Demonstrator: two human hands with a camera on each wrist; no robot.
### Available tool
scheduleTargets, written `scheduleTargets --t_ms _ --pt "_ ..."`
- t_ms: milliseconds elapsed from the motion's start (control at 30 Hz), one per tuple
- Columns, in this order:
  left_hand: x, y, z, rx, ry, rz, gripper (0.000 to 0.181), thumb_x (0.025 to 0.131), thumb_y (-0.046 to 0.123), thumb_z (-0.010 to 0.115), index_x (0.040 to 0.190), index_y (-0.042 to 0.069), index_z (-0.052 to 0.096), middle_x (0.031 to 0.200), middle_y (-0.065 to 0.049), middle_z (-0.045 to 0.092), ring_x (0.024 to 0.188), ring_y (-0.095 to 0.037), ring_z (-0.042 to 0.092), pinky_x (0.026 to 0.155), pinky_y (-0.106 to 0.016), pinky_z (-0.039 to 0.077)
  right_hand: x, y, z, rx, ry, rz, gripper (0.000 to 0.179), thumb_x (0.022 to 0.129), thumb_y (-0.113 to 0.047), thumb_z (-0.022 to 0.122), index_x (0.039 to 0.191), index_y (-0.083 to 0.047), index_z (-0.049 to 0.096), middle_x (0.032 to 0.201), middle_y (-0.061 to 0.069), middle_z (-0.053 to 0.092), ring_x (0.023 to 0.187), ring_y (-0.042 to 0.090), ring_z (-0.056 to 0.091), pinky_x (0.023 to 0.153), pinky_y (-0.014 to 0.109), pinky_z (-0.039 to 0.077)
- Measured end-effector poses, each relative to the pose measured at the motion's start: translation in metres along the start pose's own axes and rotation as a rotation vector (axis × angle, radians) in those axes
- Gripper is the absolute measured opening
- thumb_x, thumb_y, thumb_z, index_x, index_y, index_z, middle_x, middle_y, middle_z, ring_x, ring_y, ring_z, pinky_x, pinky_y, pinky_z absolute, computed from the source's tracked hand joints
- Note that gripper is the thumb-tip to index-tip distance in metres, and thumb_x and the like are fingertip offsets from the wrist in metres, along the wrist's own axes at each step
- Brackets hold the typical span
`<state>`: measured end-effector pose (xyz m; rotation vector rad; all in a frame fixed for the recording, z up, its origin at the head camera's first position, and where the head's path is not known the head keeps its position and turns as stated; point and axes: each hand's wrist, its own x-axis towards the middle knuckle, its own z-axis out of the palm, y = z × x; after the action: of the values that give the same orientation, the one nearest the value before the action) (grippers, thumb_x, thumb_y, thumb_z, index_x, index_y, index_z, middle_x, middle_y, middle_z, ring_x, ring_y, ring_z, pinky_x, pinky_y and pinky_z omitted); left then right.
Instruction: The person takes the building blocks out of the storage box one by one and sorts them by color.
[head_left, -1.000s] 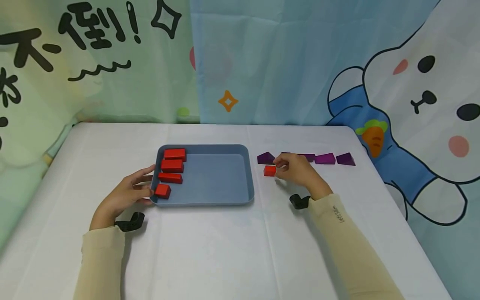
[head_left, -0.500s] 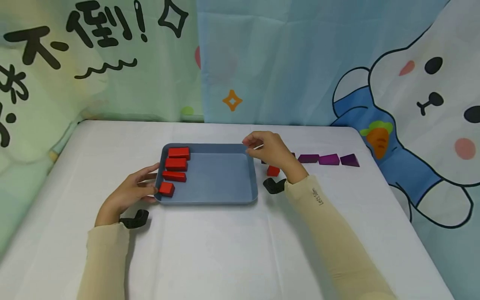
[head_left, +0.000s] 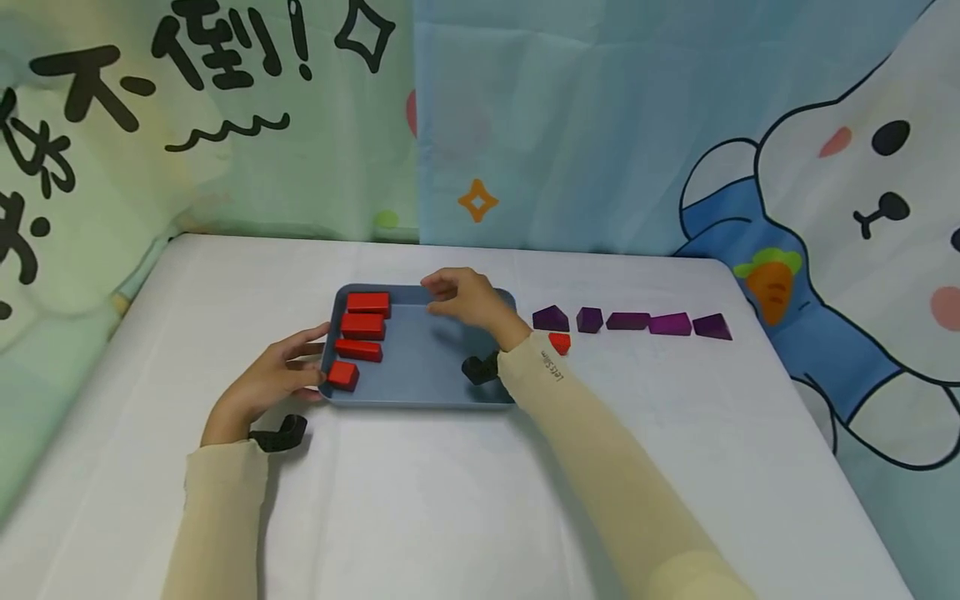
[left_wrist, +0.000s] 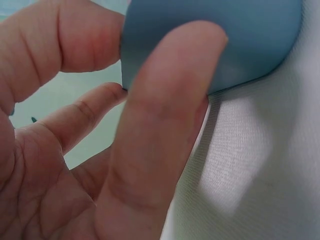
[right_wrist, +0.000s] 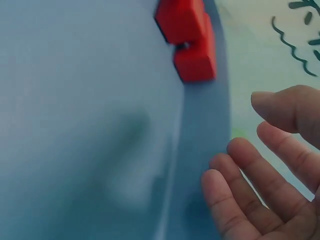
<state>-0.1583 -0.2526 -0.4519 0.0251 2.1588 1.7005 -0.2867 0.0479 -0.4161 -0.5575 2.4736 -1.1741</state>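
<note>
My left hand (head_left: 272, 383) rests against the left side of the blue-grey tray (head_left: 420, 407). In the left wrist view its thumb (left_wrist: 170, 100) lies across the tray's outer wall, with other fingertips at the edge. My right hand (head_left: 476, 304) hovers over the tray's back part, its fingers (right_wrist: 270, 185) loosely bent and holding nothing. Down the tray's left side runs a column of red blocks: one at the back (head_left: 368, 304), a second red block (head_left: 363, 326), a thin red block (head_left: 358, 350) and a front red block (head_left: 343, 375). Right of the tray lies another red block (head_left: 559, 343).
Behind the outside red block stretches a row of purple blocks, from a dark purple block (head_left: 551, 318) to a trapezoid-shaped purple block (head_left: 712, 327). A white cloth (head_left: 450, 500) covers the table. A printed curtain (head_left: 570, 125) hangs behind it.
My right hand has left the outside red block and moved left over the tray, its fingers loosening. That block now looks turned. My left hand stays at the tray; the head view has shifted slightly.
</note>
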Motion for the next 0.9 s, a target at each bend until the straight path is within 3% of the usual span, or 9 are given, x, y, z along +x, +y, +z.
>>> scheduleTargets --t_ms 433,900 --pt "0.005 -0.006 -0.004 -0.018 -0.001 0.031 0.082 0.094 -0.004 0.059 0.169 0.0 0.028 0.164 -0.038 0.036 0.139 -0.053 0.052 0.079 -0.031 0.065 0.027 -0.017 0.049 -0.079 0.0 0.036 0.045 0.1 -0.004 0.073 0.144 -0.002 0.066 0.135 0.02 0.07 0.125 0.032 0.067 0.105 0.039 0.055" --pt "0.005 -0.005 -0.006 -0.037 0.004 0.016 0.084 0.092 -0.006 0.058 0.169 0.0 0.028 0.164 -0.038 0.037 0.14 -0.052 0.052 0.078 -0.031 0.065 0.035 -0.024 0.075 -0.251 0.144 0.021 0.027 0.095 -0.013 0.083 0.115 -0.002 0.067 0.102 0.014 0.071 0.096 0.027 0.064 0.089 0.039 0.052"
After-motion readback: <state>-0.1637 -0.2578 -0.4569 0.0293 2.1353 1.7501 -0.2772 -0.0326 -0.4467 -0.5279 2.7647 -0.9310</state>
